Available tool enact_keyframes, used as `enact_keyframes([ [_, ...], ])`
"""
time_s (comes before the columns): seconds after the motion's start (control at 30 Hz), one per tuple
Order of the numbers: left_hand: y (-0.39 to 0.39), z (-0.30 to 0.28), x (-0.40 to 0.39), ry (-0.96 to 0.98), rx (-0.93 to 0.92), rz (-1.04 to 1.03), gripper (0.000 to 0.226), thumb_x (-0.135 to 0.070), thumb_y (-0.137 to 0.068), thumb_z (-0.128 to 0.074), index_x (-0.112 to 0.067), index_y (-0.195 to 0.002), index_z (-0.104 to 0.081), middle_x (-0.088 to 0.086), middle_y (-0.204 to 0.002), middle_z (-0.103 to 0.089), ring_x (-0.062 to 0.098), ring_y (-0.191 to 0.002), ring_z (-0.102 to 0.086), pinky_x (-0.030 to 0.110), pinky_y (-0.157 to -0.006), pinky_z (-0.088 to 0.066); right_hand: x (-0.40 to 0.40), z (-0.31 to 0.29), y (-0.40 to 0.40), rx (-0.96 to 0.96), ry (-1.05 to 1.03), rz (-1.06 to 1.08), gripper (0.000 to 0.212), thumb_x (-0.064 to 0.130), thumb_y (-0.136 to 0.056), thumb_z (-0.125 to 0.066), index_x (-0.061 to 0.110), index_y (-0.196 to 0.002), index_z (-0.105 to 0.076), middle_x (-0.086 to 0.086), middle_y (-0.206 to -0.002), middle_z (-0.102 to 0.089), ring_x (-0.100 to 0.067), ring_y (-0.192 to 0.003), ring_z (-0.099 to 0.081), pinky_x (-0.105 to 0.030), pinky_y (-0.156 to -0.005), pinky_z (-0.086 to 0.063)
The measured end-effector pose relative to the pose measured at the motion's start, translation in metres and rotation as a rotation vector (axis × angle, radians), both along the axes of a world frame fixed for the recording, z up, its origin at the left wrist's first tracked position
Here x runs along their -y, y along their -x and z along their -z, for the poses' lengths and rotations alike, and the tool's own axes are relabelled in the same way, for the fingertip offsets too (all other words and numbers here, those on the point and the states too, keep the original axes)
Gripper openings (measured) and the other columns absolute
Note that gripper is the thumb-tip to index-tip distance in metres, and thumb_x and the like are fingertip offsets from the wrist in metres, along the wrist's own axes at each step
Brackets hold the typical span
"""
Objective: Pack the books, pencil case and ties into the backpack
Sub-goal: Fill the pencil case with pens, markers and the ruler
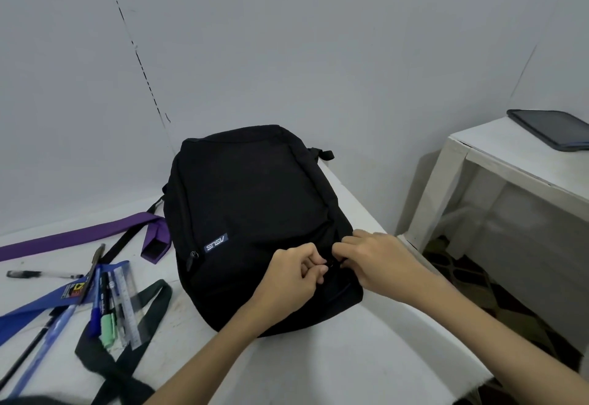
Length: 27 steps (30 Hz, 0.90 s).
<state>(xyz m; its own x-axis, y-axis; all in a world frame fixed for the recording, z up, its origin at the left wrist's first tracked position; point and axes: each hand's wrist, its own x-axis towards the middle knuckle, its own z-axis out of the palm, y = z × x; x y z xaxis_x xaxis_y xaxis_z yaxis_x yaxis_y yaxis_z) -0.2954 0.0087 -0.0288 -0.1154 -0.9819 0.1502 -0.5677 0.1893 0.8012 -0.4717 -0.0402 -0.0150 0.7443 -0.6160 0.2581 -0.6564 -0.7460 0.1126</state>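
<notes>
backpack (255, 213) lying flat on table (334, 357); left hand (293, 277) and right hand (379, 261) fingers pinching its zipper pulls (328, 266).

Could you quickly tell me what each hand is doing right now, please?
Left hand: fingers pinching a zipper pull on the backpack.
Right hand: fingers curled at the same zipper; grasp unclear.

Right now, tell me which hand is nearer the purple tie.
Left. The left hand is on the backpack, on the side toward the purple tie; the right hand sits farther right.
</notes>
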Motion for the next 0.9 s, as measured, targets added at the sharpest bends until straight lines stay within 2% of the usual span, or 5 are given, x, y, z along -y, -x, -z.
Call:
enact_keyframes([
  [0.2, -0.022, -0.004, -0.019, 0.229, 0.173, -0.011, 0.014, -0.012, -0.088, -0.062, -0.015, -0.076, -0.056, -0.012, -0.060, -0.057, 0.009, -0.056, -0.055, 0.022, -0.054, -0.046, 0.005, -0.005, -0.001, -0.025, 0.249, 0.081, 0.029, 0.009, -0.050, -0.079, 0.021, -0.063, -0.055, 0.008, -0.053, -0.051, -0.019, -0.055, -0.049, -0.028, -0.061, -0.018],
  [0.3, -0.048, -0.002, -0.038, 0.317, 0.219, -0.074, 0.013, -0.016, -0.085, -0.063, -0.019, -0.075, -0.054, -0.023, -0.067, -0.059, -0.005, -0.061, -0.056, 0.009, -0.055, -0.042, 0.008, -0.015, 0.000, 0.024, 0.223, 0.129, 0.037, 0.016, -0.044, -0.087, 0.022, -0.061, -0.054, 0.009, -0.057, -0.050, -0.019, -0.056, -0.050, -0.029, -0.060, -0.023],
  [0.5, -0.065, -0.001, -0.060, 0.452, 0.278, -0.126, 0.008, -0.026, -0.086, -0.054, -0.025, -0.078, -0.050, -0.010, -0.071, -0.063, 0.002, -0.066, -0.053, 0.018, -0.061, -0.044, -0.017, -0.030, -0.048, 0.051, 0.031, -0.140, 0.064, 0.053, -0.050, -0.079, 0.030, -0.104, -0.053, 0.011, -0.099, -0.051, -0.013, -0.089, -0.045, -0.029, -0.072, -0.035],
  [0.73, -0.101, 0.004, -0.076, 0.445, 0.362, -0.258, 0.020, -0.019, -0.087, -0.054, -0.007, -0.071, -0.059, -0.009, -0.066, -0.053, -0.001, -0.065, -0.043, 0.009, -0.061, -0.039, 0.003, -0.003, -0.063, 0.075, 0.074, -0.187, 0.039, 0.009, -0.057, -0.076, 0.026, -0.078, -0.047, 0.014, -0.069, -0.043, -0.010, -0.069, -0.036, -0.027, -0.065, -0.022],
  [0.9, -0.134, 0.006, -0.101, 0.426, 0.354, -0.305, 0.010, -0.002, -0.074, -0.074, -0.006, -0.074, -0.065, -0.011, -0.078, -0.048, -0.018, -0.074, -0.047, -0.003, -0.065, -0.037, 0.000, -0.030, -0.072, -0.061, -0.157, -0.155, 0.034, 0.058, -0.077, -0.058, 0.028, -0.083, -0.041, 0.015, -0.077, -0.043, -0.007, -0.080, -0.039, -0.030, -0.081, -0.027],
])
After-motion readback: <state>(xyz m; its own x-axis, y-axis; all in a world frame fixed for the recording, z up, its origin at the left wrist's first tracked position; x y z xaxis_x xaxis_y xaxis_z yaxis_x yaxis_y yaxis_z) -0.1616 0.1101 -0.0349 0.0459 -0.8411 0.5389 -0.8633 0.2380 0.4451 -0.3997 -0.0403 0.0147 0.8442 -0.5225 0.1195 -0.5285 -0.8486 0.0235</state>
